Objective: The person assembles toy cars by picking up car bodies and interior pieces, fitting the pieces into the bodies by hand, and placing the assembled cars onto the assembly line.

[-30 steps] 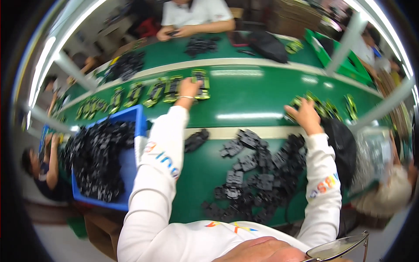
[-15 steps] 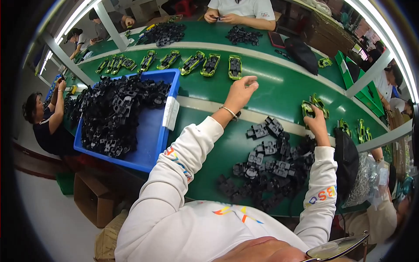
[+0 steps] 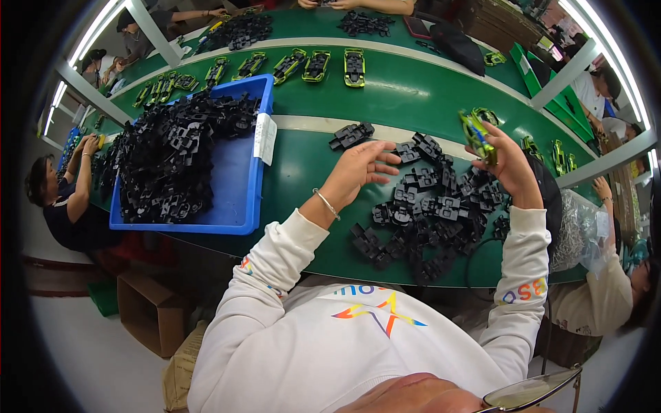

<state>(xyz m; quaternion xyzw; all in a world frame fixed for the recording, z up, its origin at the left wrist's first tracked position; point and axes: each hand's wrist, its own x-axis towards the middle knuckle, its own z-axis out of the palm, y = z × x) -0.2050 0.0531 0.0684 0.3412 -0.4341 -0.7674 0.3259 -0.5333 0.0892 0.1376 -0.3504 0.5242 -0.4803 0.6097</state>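
Observation:
My right hand (image 3: 508, 162) is closed around a bright green toy car shell (image 3: 476, 135), lifted at the right above the pale strip along the table. Out to the left, my left hand (image 3: 361, 173) has its fingers apart and holds nothing. It is beside a heap of black plastic chassis parts (image 3: 441, 206). One loose black chassis part (image 3: 352, 135) lies just beyond its fingers. Another green shell (image 3: 487, 115) shows behind the held one, partly covered by it.
A blue bin (image 3: 237, 220) full of black parts stands at the left. Beyond the strip, green cars with black chassis (image 3: 354, 67) lie in a row. Several more green shells (image 3: 559, 157) and a clear bag (image 3: 578, 230) are at the right. Other people work around the tables.
My left hand has drawn back from the row of cars toward the black parts. The right hand has lifted a green shell off the table. The view has shifted.

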